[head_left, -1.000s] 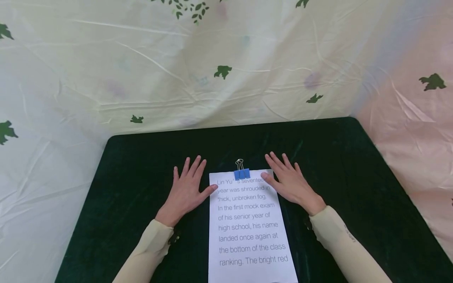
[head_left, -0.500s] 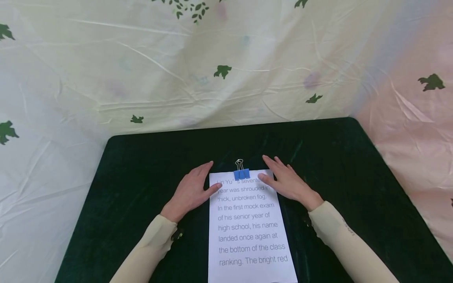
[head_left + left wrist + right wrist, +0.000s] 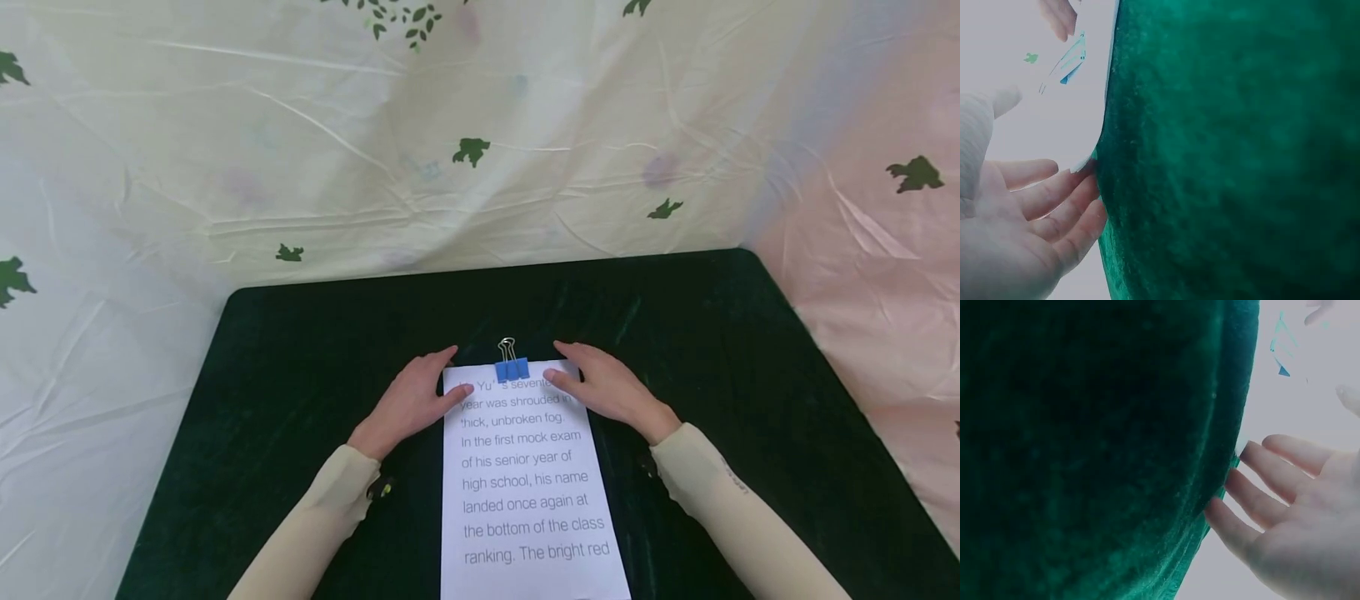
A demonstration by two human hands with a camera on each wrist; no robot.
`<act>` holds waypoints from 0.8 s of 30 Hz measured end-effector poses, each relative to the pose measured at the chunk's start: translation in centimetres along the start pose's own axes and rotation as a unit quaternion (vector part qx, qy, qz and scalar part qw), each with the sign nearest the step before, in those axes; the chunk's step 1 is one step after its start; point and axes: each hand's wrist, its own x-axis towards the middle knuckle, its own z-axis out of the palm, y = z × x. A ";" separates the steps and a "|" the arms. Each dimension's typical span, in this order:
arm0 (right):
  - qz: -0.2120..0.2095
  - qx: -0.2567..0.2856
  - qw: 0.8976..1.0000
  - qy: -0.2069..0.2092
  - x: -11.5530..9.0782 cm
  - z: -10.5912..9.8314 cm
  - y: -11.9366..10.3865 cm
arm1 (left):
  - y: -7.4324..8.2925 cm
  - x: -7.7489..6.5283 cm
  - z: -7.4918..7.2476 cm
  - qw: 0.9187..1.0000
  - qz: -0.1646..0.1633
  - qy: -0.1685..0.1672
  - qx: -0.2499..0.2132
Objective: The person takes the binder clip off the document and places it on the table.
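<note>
A white sheet of paper (image 3: 525,492) with large printed English text lies on the dark green cloth. A blue binder clip (image 3: 512,369) with silver handles grips its top edge. My left hand (image 3: 408,400) is at the sheet's top left corner, thumb over the page and fingers beside the edge. In the left wrist view the fingertips (image 3: 1088,215) reach the cloth by the paper corner. My right hand (image 3: 611,387) mirrors it at the top right corner, its thumb over the page. In the right wrist view its fingers (image 3: 1272,472) are extended and spread at the edge.
The table (image 3: 300,342) is covered in dark green velvet-like cloth. Behind and on both sides hangs a pale curtain (image 3: 360,183) with green leaf prints. Cream sleeves (image 3: 322,508) cover both forearms.
Both hands have drawn in toward the paper's top corners. The left moved right, its spread fingers coming together; the right shifted slightly left, its fingers also closing up. Paper and clip stayed put.
</note>
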 end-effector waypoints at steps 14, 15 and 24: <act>-0.019 -0.030 0.999 0.014 0.7 -0.1 0.1 | -0.1 1.5 0.2 0.999 0.021 -0.008 -0.031; -0.019 -0.031 0.999 0.015 0.7 -0.1 0.1 | -0.1 1.6 0.2 0.999 0.020 -0.008 -0.035; -0.032 -0.046 0.998 0.014 1.3 -0.1 0.1 | -0.3 2.0 0.6 0.997 0.007 0.010 -0.077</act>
